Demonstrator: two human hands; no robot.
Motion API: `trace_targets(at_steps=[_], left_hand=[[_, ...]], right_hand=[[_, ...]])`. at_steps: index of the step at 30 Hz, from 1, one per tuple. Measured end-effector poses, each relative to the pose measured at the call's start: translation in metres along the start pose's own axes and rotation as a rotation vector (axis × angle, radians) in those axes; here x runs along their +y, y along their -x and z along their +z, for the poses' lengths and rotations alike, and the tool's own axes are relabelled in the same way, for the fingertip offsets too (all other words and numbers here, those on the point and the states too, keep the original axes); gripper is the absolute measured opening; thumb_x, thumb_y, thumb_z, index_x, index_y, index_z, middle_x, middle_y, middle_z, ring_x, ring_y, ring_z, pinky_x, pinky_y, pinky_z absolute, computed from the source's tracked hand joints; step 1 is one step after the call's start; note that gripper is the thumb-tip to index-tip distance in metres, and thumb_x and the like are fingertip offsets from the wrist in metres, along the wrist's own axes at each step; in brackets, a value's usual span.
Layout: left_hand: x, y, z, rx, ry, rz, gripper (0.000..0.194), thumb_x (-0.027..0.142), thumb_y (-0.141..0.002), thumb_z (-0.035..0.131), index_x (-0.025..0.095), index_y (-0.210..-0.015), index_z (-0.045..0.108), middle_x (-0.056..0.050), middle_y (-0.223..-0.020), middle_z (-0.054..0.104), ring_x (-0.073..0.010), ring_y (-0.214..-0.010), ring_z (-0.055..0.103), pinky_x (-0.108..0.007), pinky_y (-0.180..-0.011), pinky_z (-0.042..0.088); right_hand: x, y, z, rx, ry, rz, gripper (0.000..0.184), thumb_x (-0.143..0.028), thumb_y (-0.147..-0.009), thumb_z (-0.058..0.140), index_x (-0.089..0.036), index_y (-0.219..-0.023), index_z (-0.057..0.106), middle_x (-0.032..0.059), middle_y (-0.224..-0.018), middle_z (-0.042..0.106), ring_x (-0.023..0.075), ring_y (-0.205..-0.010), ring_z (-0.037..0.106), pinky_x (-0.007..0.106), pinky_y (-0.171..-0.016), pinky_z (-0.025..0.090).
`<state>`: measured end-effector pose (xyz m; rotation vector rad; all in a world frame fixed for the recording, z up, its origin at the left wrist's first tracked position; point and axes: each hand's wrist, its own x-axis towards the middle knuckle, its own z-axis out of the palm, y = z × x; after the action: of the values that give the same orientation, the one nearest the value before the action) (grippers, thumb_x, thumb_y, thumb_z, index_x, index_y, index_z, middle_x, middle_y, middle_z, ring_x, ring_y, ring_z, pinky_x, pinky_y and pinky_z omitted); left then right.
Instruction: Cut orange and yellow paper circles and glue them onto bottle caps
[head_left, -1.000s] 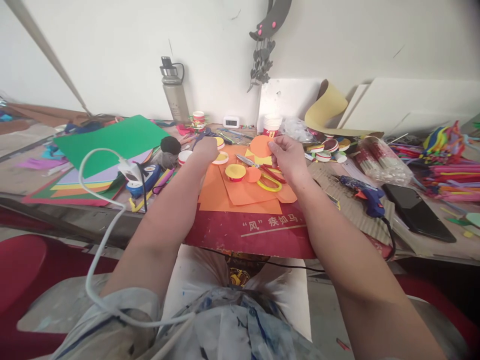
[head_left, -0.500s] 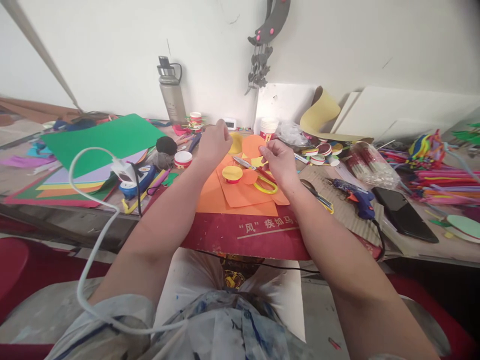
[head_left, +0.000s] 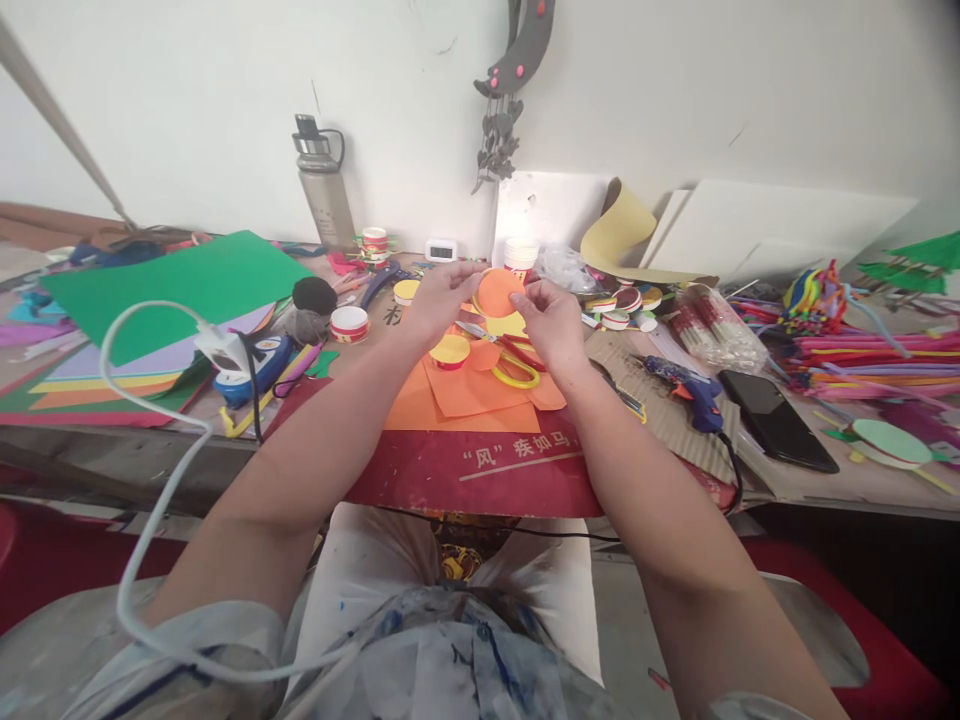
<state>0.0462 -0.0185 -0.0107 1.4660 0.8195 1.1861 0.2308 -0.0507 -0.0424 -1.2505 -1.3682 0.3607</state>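
Note:
Both my hands are raised over the middle of the cluttered craft table, holding an orange paper disc [head_left: 498, 291] between them. My left hand [head_left: 439, 298] pinches its left edge and my right hand [head_left: 550, 318] pinches its right edge. Under the hands lie orange paper sheets [head_left: 457, 392], a small round cap with a yellow top [head_left: 449, 351] and yellow-handled scissors [head_left: 516, 369]. The sheets rest on a red board with white characters [head_left: 487, 470].
A green sheet [head_left: 180, 282] and stacked coloured paper lie at left beside a blue-white device with a white cable [head_left: 247, 358]. A metal bottle [head_left: 324, 190] stands at the back. At right are a blue glue gun [head_left: 686, 383], a black phone [head_left: 776, 433] and coloured sticks [head_left: 877, 355].
My left hand left the caps at the back of the orange sheets and came to the orange disc, which now sits between both hands. The camera view shifted slightly right.

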Motion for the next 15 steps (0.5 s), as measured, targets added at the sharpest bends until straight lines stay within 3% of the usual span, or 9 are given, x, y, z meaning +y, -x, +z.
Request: trace_targets(at_steps=[5,9,15], left_hand=[[-0.003,0.001,0.004,-0.056,0.090,-0.010,0.019,0.029,-0.103,0.075,0.014,-0.113,0.079,-0.009,-0.110,0.082,-0.0167,-0.086,0.076,-0.027,-0.066,0.067],[-0.008,0.001,0.005,-0.074,0.145,0.016,0.021,0.035,-0.099,0.080,0.017,-0.110,0.078,-0.006,-0.105,0.080,-0.0160,-0.085,0.075,-0.026,-0.066,0.067],[-0.013,0.001,0.007,-0.122,0.191,0.030,0.027,0.040,-0.089,0.088,0.020,-0.101,0.074,-0.004,-0.103,0.078,-0.0170,-0.090,0.075,-0.027,-0.070,0.066]], right_hand=[[-0.008,0.003,-0.003,0.082,0.152,-0.053,0.024,-0.019,-0.090,0.074,-0.024,-0.074,0.056,-0.0029,-0.074,0.059,0.0177,-0.073,0.052,0.035,-0.077,0.043],[-0.011,0.005,-0.003,0.084,0.168,-0.059,0.025,-0.018,-0.089,0.077,-0.025,-0.079,0.055,-0.0028,-0.078,0.061,0.0177,-0.073,0.053,0.037,-0.079,0.044],[0.011,-0.006,0.000,0.085,0.071,-0.001,0.040,-0.023,-0.081,0.084,-0.028,-0.092,0.046,-0.0059,-0.084,0.057,0.0167,-0.076,0.055,0.036,-0.079,0.051]])
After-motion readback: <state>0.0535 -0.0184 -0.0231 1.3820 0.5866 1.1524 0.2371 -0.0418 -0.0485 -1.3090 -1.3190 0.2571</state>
